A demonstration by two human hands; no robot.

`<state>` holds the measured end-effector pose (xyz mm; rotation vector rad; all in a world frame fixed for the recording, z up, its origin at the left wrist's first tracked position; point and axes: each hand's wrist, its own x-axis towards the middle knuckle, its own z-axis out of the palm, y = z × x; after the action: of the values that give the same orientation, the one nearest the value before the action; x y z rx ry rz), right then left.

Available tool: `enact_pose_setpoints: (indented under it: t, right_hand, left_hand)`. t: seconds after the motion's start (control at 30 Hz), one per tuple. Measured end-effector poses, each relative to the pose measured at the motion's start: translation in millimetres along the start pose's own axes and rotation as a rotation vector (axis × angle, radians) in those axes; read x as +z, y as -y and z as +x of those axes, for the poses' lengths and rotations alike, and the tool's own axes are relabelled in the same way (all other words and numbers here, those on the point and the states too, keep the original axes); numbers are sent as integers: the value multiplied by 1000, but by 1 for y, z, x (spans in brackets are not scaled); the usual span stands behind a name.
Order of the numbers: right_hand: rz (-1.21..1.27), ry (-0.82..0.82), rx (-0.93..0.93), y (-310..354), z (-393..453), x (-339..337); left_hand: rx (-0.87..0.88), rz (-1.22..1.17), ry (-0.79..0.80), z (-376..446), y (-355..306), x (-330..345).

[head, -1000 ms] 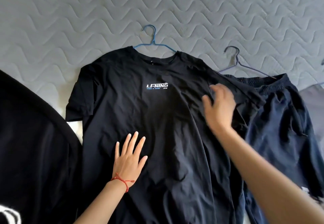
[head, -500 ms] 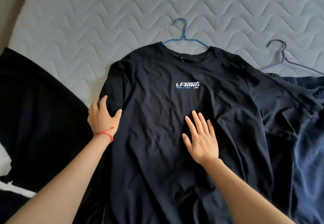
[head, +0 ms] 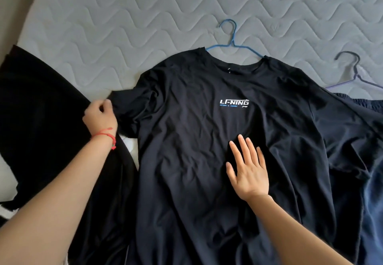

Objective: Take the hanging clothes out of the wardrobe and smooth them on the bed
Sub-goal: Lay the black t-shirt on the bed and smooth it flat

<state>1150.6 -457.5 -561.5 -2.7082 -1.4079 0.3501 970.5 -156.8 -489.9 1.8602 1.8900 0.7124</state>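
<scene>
My right hand [head: 248, 171] lies flat, fingers straight and spread, pressing the chest of the black Li-Ning T-shirt [head: 196, 150] just below the logo; it holds nothing, only pins cloth. My left hand [head: 100, 117], red string bracelet [head: 105, 135] at the wrist, has its fingers curled and pinches the hem of the shirt's sleeve [head: 128, 111], which lies to the left of the pinned chest, so I judge the next pull goes outward to the left, across the shirt's neck-to-hem axis, and the left hand is the nearer one for it. The shirt lies front-up on the grey quilted mattress [head: 103, 26], on its blue hanger [head: 233, 40]. The sleeve overlaps another black garment [head: 41, 119]; the edge between the two is hard to make out. The shirt's hem is cut off below. At right, navy shorts [head: 371, 192] on a purple hanger [head: 352, 71], partly out of frame.
</scene>
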Motion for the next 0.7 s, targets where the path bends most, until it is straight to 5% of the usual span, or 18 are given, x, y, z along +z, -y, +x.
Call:
enact_pose_setpoints:
  t: [0.17,0.27,0.47,0.7]
  right_hand:
    - [-10,-4,7,0,1,0]
    - [-13,3,6,1,0,0]
    - [-14,-3,8,0,0,1]
    - [-12,-13,10,1,1,1]
  left_hand:
    - [-385,-240,35,42,13,-9]
    - [-447,-168,202,29,20,-5]
    - [-680,-219,286,30,29,-2]
    - [-593,-355,154,43,27,-15]
